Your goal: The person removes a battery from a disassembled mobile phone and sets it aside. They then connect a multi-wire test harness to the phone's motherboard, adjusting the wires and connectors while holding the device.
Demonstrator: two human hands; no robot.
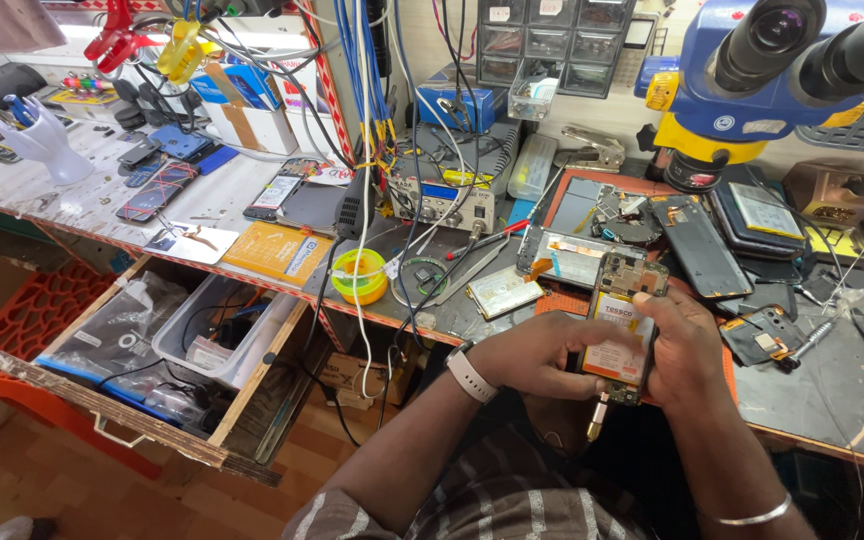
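Opened smartphone with exposed orange-white battery [620, 335] held over tabletop [832, 385] front edge, long axis upright. Left hand [542, 355] clasps left side; right hand [687, 350] grips right side, brass-tipped tool [598, 418] beneath.

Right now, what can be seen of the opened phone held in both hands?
The back-off smartphone with exposed orange-labelled battery is held upright, tilted slightly, over the workbench's front edge. Its bare circuit board and camera area show at the top. The left hand wraps its left side; the right hand grips the right. A brass-tipped tool pokes out below.
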